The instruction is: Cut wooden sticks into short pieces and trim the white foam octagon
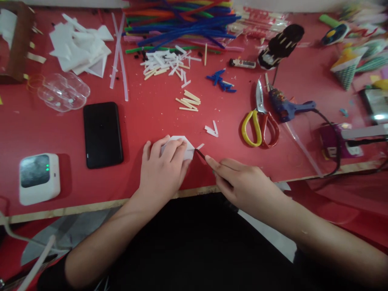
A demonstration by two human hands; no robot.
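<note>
Near the table's front edge, my left hand is bent over a small white sheet with angled corners, holding it against the red tabletop. Its fingers cover much of the sheet. My right hand is closed around a thin dark pointed tool, with the index finger stretched along it. The tool's tip meets the sheet's right edge; its handle is hidden in the hand, so its exact kind cannot be told. A narrow white strip lies just beyond the tip. Several short white strips rest farther back.
Scissors and a blue glue gun with its cable lie to the right. Left are a black phone-like slab and a white device. Behind lie cut sticks, white scraps and colourful pipe cleaners.
</note>
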